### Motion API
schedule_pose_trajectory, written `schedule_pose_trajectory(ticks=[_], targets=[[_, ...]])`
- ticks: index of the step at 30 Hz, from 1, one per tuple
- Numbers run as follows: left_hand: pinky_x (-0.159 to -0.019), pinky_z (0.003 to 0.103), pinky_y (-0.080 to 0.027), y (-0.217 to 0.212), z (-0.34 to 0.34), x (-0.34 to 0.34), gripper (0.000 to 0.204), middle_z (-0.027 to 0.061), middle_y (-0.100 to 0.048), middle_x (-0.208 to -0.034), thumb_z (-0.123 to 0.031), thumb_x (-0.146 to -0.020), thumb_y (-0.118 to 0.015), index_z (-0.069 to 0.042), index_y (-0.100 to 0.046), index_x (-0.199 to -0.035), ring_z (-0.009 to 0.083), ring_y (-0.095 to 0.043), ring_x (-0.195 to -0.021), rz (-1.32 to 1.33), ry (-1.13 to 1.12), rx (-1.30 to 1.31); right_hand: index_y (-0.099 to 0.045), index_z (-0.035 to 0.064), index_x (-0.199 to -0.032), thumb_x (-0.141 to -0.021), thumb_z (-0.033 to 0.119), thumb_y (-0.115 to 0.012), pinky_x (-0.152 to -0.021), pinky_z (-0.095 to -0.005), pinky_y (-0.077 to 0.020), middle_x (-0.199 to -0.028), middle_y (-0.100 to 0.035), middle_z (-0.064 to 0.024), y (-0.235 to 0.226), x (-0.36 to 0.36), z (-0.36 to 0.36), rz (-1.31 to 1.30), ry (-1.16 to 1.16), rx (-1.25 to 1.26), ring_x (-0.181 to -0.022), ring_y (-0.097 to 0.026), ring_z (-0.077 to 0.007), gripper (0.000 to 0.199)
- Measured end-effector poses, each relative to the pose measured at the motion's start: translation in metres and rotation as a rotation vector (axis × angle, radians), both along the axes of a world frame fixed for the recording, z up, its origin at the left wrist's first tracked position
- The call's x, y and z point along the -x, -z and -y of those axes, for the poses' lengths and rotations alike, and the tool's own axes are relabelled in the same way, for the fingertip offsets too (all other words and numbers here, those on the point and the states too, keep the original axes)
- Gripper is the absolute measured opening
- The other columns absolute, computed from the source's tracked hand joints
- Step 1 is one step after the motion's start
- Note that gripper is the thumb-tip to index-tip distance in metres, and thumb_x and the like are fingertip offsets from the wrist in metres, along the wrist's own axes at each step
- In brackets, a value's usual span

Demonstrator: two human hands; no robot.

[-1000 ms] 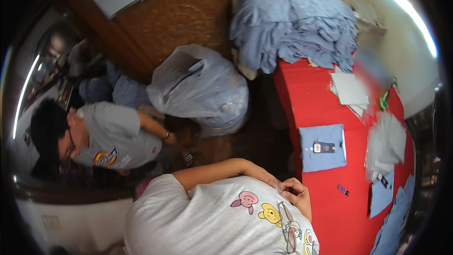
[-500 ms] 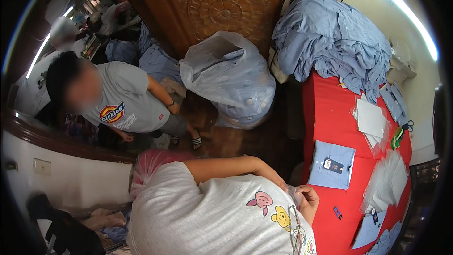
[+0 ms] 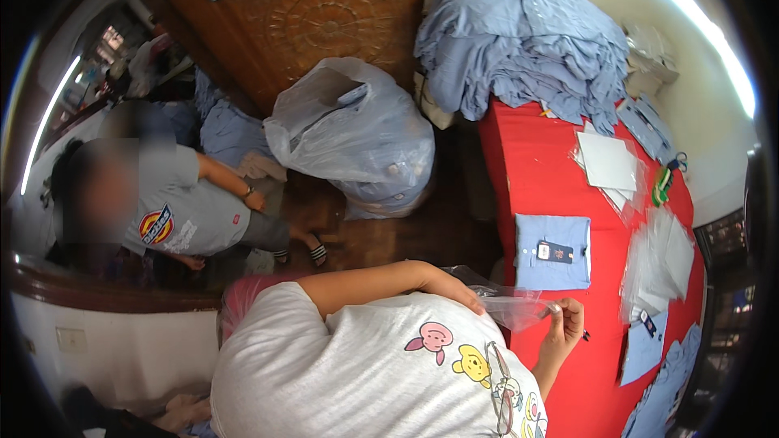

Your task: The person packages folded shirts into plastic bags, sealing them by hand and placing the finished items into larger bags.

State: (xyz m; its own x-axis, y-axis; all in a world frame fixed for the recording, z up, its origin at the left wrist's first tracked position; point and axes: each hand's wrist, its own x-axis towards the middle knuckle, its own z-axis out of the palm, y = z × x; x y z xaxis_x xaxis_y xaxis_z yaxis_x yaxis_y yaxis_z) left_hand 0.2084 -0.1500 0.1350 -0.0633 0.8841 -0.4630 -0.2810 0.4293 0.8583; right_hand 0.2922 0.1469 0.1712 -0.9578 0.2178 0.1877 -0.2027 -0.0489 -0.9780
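Note:
A clear plastic bag is stretched between my two hands at the near edge of the red-covered table. My right hand pinches one end between thumb and fingers. At the other end my left hand is closed on the bag, its fingertips partly hidden. Just beyond the bag lies a folded light-blue shirt with a dark hang tag on top. A small dark tool shows beside my right hand, mostly covered by it.
Blue garments are heaped at the table's far end. White boards, a green-handled tool and clear sleeves lie along the right side. On the floor stands a big filled plastic bag. A person in grey is at the left.
My right hand has moved right and up, drawing the clear bag out from my left hand. The whole view has shifted, so the table and shirt appear further left and higher.

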Motion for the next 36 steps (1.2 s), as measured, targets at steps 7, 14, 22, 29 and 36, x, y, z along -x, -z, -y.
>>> schedule_pose_trajectory(ticks=[7, 14, 22, 29, 36], targets=[[-0.128, 0.044, -0.023, -0.006, -0.013, 0.008, 0.093, 0.0228, -0.039, -0.167, -0.071, -0.099, -0.056, -0.005, -0.039, -0.163, 0.0347, -0.032, -0.157, -0.077, 0.080, 0.041, -0.065, 0.0007, -0.108, -0.100, -0.004, -0.069, -0.065, -0.0238, -0.0474, -0.095, -0.067, -0.0043, -0.013, -0.018, 0.002, -0.084, 0.176, -0.178, -0.074, -0.057, -0.0081, 0.010], [-0.120, 0.042, -0.040, -0.025, -0.035, 0.013, 0.079, 0.0184, -0.055, -0.156, -0.044, -0.095, -0.077, -0.008, -0.048, -0.159, 0.0312, -0.053, -0.143, -0.351, -0.040, -0.183, -0.067, 0.0003, -0.108, -0.097, -0.006, -0.070, -0.063, -0.0234, -0.0471, -0.093, -0.069, -0.0036, -0.009, -0.031, 0.005, -0.086, 0.114, -0.326, -0.073, -0.059, -0.0082, 0.013], [-0.108, 0.035, -0.049, -0.028, -0.068, 0.031, 0.036, 0.0132, -0.073, -0.132, -0.024, -0.107, -0.063, -0.010, -0.069, -0.140, 0.0190, -0.066, -0.121, -0.322, 0.145, -0.057, -0.060, -0.0047, -0.136, -0.094, 0.020, -0.080, -0.078, -0.0326, -0.0600, -0.105, -0.074, -0.0151, -0.029, -0.028, 0.009, 0.073, 0.013, 0.357, -0.088, -0.072, -0.0206, 0.053], [-0.111, 0.034, -0.048, -0.037, -0.078, 0.104, 0.039, 0.0112, -0.071, -0.137, -0.015, -0.105, -0.064, -0.012, -0.067, -0.144, 0.0196, -0.064, -0.126, -0.302, 0.288, -0.058, -0.073, -0.0026, -0.111, -0.100, 0.014, -0.070, -0.087, -0.0289, -0.0556, -0.101, -0.077, -0.0082, 0.033, -0.049, -0.017, 0.500, -0.074, 0.279, -0.095, -0.071, -0.0139, 0.020], [-0.112, 0.032, -0.048, 0.016, -0.079, 0.162, 0.041, 0.0117, -0.070, -0.139, -0.008, -0.101, -0.067, -0.001, -0.066, -0.141, 0.0190, -0.064, -0.128, -0.032, 0.237, -0.039, -0.076, -0.0009, -0.100, -0.100, 0.008, -0.069, -0.078, -0.0273, -0.0565, -0.096, -0.077, -0.0063, 0.012, 0.007, 0.000, 0.319, 0.326, 0.124, -0.083, -0.070, -0.0123, 0.011]])
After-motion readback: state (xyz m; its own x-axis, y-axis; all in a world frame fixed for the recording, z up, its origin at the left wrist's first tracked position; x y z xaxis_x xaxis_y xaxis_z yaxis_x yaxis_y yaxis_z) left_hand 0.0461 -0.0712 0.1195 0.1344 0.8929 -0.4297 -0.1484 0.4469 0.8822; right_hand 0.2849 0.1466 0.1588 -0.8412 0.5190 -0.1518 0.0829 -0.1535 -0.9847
